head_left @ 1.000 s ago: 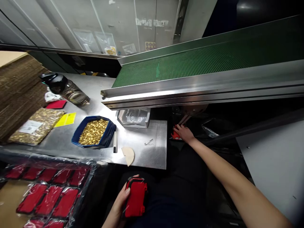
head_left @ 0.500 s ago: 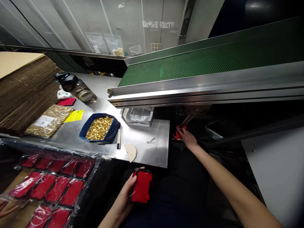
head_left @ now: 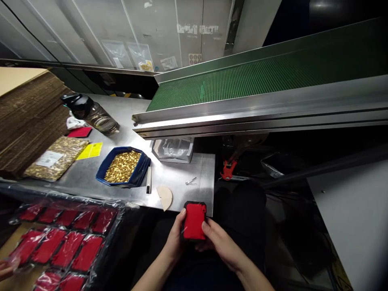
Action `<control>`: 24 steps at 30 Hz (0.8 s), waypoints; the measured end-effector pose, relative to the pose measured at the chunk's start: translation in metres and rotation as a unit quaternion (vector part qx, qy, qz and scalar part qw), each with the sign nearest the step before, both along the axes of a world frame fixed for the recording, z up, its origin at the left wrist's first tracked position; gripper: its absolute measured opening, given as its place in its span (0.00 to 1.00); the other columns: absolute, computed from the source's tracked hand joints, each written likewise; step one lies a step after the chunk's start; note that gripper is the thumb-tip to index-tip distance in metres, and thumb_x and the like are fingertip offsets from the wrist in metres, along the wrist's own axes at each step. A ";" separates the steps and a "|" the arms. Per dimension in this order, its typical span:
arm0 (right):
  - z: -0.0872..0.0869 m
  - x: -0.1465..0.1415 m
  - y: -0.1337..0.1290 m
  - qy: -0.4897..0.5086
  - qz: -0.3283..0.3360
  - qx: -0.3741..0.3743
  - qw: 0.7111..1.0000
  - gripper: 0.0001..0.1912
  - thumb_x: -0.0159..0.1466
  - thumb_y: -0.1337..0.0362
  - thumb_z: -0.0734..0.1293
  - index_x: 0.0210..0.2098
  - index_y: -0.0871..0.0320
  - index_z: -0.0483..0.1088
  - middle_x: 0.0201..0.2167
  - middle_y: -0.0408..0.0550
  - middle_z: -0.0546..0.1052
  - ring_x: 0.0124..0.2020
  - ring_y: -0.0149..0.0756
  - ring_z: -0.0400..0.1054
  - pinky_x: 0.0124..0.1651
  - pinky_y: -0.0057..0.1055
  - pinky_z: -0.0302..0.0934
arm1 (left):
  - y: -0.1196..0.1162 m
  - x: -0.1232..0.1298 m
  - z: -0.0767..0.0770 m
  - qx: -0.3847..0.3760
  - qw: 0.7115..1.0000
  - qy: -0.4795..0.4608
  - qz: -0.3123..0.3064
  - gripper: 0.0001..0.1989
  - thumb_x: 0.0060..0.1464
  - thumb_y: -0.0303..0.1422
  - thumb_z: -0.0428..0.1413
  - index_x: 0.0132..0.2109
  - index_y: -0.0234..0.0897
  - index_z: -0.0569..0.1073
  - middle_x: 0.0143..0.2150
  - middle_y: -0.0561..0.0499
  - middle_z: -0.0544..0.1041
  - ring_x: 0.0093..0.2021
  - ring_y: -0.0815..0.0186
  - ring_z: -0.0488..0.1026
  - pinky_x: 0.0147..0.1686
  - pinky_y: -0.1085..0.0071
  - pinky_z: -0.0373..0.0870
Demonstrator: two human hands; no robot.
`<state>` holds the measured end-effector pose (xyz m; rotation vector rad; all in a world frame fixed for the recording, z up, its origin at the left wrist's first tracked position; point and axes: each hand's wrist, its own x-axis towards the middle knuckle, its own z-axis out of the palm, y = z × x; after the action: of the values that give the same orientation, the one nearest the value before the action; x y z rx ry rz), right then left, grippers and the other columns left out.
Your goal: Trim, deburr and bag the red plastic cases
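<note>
A red-and-black rectangular case is held in front of me, over the near edge of the metal table. My left hand grips its left side, thumb along the edge. On its right side my right hand is closed too, thumb pressed on the lower right of the red face. The fingers underneath are mostly hidden. Beyond my right hand, below the conveyor, sits an orange-red tool of a kind I cannot make out. A pale half-round piece and small metal pins lie nearby.
A blue bin holds small gold-coloured parts. Behind it stand a water bottle and stacked cardboard. A green conveyor crosses above the table. At left, a co-worker's hand reaches by bagged red cases.
My right hand has left the orange-red tool and moved left onto the case. My left hand has brought the case up and to the right. The camera view has shifted slightly.
</note>
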<state>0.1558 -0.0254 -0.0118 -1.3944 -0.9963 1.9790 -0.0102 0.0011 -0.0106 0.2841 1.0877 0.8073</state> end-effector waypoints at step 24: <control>-0.025 0.024 0.003 -0.301 -0.156 0.084 0.937 0.33 0.68 0.35 0.55 0.65 0.47 0.52 0.41 0.47 0.80 0.36 0.49 0.78 0.41 0.42 0.69 | 0.315 -0.054 0.016 0.329 0.697 0.584 -0.254 0.14 0.65 0.43 0.59 0.44 0.34 0.77 0.43 0.48 0.79 0.43 0.59 0.78 0.48 0.57 0.77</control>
<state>0.1793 -0.0223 -0.0370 -1.9692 -1.0771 1.2223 -0.0640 0.3161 0.0053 1.8341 1.7125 0.4060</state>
